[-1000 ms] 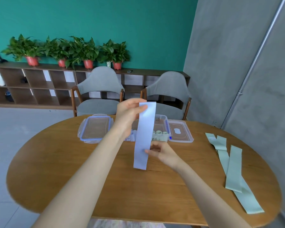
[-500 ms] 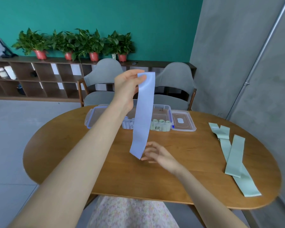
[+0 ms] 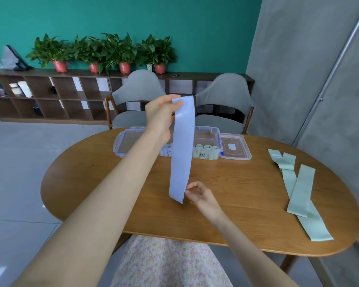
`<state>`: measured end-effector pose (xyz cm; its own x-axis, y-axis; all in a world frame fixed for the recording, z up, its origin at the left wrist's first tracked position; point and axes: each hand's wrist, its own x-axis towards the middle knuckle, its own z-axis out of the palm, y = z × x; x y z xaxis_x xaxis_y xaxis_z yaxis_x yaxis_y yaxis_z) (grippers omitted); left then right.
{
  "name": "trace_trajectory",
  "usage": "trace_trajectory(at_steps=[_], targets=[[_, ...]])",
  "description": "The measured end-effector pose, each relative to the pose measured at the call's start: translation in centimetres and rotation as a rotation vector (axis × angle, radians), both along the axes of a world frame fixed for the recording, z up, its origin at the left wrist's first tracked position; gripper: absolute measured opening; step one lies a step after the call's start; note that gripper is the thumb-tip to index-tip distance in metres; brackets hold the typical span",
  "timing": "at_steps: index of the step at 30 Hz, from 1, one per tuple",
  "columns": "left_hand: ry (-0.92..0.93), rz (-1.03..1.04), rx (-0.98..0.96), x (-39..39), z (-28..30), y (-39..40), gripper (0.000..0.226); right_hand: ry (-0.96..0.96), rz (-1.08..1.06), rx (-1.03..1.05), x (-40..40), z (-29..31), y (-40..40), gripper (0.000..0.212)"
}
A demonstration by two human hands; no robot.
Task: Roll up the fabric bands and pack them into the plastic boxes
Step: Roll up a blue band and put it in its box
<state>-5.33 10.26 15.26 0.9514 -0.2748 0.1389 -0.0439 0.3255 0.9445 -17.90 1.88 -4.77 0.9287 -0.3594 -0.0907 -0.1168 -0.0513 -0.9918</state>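
Observation:
A long pale blue fabric band hangs straight down over the wooden table. My left hand pinches its top end, raised above the boxes. My right hand hovers low over the table with fingers loosely curled, right beside the band's bottom edge and holding nothing. Behind the band stands a clear plastic box with green rolls in it. Pale rolls show to the left of the band. Three flat green bands lie crossed at the table's right end.
A clear lid lies to the right of the box and another clear tray or lid to its left. Two grey chairs stand behind the table. A shelf with potted plants runs along the green wall.
My left hand has lifted the blue band higher. My right hand has let go of the band's lower part and now sits beside its bottom edge.

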Motion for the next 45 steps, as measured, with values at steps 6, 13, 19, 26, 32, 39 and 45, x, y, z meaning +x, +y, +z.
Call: trace_trajectory(at_steps=[6,13,19,26,32,39,45], targets=[[0.006,0.043,0.019,0.0,-0.6,0.2,0.015,-0.014,0.042,0.132,0.6,-0.2,1.5,0.016],[0.094,0.084,0.003,0.6,-1.9,-0.1,0.016,-0.049,0.027,-0.034,0.6,-1.4,1.0,0.021],[0.048,0.142,0.093,2.2,-3.5,-0.6,0.018,0.026,-0.053,-0.114,-0.4,-2.3,0.1,0.027],[-0.049,0.203,0.353,4.3,-7.7,-2.8,0.011,0.178,-0.029,-0.393,-3.5,-3.2,-1.5,0.029],[-0.042,0.156,0.503,7.4,-14.8,-4.9,0.017,0.239,0.035,-0.593,-5.0,-4.5,-2.2,0.032],[0.028,0.077,0.626,10.4,-22.6,-7.5,0.020,0.293,0.050,-0.695,-5.1,-5.2,-2.9,0.027],[-0.072,-0.038,0.670,10.9,-25.9,-10.5,0.018,0.282,-0.037,-0.700,-3.6,-5.1,-4.6,0.033]])
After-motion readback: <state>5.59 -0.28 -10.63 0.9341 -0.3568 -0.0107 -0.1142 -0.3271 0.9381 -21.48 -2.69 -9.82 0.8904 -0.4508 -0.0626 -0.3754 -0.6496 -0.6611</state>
